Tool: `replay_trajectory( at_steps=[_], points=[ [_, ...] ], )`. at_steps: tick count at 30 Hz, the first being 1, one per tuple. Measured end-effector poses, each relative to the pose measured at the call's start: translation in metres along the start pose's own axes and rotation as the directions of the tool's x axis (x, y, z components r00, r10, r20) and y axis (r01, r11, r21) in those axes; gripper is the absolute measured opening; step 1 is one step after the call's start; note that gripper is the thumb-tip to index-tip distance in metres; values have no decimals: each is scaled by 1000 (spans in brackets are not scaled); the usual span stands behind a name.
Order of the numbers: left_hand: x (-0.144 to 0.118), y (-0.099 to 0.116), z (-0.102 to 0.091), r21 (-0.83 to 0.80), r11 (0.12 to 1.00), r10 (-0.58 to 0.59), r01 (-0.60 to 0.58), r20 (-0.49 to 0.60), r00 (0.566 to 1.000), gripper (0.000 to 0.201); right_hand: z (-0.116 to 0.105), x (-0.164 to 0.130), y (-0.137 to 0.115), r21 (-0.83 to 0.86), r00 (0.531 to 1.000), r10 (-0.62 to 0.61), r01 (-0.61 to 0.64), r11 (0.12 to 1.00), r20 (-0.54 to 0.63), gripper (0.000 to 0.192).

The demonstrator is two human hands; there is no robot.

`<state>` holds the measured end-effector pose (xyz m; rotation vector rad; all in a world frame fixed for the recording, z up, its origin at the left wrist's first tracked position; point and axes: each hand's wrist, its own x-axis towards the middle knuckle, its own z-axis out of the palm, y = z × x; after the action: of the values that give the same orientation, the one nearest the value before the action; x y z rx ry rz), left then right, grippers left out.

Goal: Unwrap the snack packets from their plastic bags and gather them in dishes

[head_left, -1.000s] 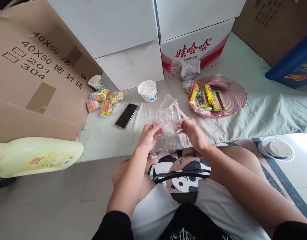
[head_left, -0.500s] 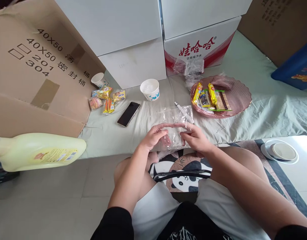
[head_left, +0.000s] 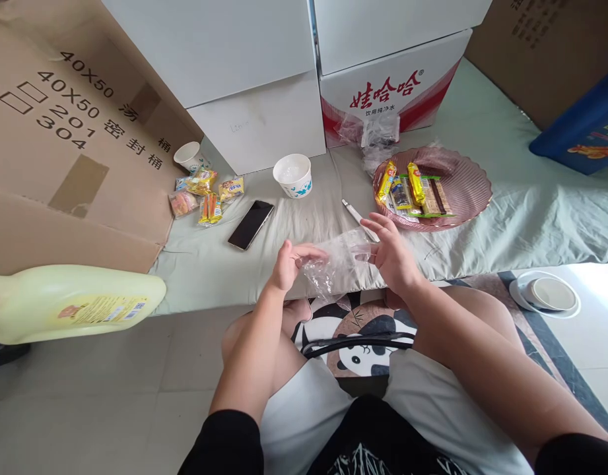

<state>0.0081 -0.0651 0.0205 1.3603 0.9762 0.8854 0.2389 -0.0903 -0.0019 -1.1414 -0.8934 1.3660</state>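
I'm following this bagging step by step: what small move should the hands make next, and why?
Probably spread the clear plastic bag open at its mouth: both the left hand and right hand pinch it, it looks crumpled and closed, and the wrapped snacks lie on the pink plate nearby.

Ahead of your hands, bare pale green sheet (head_left: pixel 304 218) gives you room between the black phone (head_left: pixel 251 224) and the ribbed pink plate (head_left: pixel 465 191) (only a thin white pen (head_left: pixel 359 216) intrudes); white cardboard boxes (head_left: pixel 259 125) wall off the back.
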Motion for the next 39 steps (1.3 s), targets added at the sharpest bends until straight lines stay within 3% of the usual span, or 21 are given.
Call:
replay_trajectory(
  at_steps=[3, 5, 6, 8, 11, 13, 15, 17, 20, 23, 28, 33, 36, 39],
  points=[
    [-1, -4, -5, 338, 929, 185, -148, -81, 979, 51, 1, 1, -2, -100, 980, 192, -188, 977, 42, 75],
    [-4, -6, -7, 452, 874, 249, -178, -102, 963, 44, 1, 0, -3, -182, 961, 254, -232, 956, 107, 71],
    [-5, -6, -8, 437, 881, 259, -180, -126, 958, 42, 2, 0, -4, -200, 958, 253, -224, 954, 136, 65],
    [-7, -6, -8, 257, 953, 214, -163, -184, 960, 32, 3, -1, -5, -181, 968, 192, -162, 970, 161, 52],
    [-7, -5, -3, -123, 992, -26, 6, -159, 987, 46, 6, -3, -6, -47, 988, 65, -59, 997, 140, 38],
    [-5, -5, 2, -203, 966, -184, 159, -109, 977, 54, 8, -5, -7, 3, 987, 32, -33, 999, 160, 36],
    [-3, -6, 6, -200, 958, -236, 208, -129, 963, 46, 9, -7, -8, -49, 967, 66, -55, 997, 247, 33],
    [-3, -5, 8, -166, 975, -171, 145, -154, 973, 38, 10, -9, -9, -149, 944, 119, -76, 986, 308, 31],
    [-6, -1, 9, -69, 992, -109, 102, -103, 989, 34, 10, -11, -10, -179, 949, 144, -95, 979, 282, 31],
    [-9, 3, 9, -23, 977, -212, 211, -39, 977, 39, 10, -11, -9, -152, 959, 164, -130, 980, 233, 32],
    [-11, 7, 9, -200, 961, -209, 189, -84, 974, 38, 11, -9, -7, -14, 975, 123, -123, 992, 184, 36],
    [-10, 13, 3, -344, 931, -165, 124, -94, 982, 30, 7, -8, -15, 114, 945, 141, -181, 977, 296, 30],
    [-8, 11, -1, -169, 981, -106, 93, -68, 992, 41, 4, -5, -14, -1, 945, 162, -169, 986, 283, 45],
    [-6, 2, -4, 95, 990, -97, 103, -64, 993, 18, 2, -4, -9, -204, 973, 133, -94, 974, 188, 40]
  ],
)
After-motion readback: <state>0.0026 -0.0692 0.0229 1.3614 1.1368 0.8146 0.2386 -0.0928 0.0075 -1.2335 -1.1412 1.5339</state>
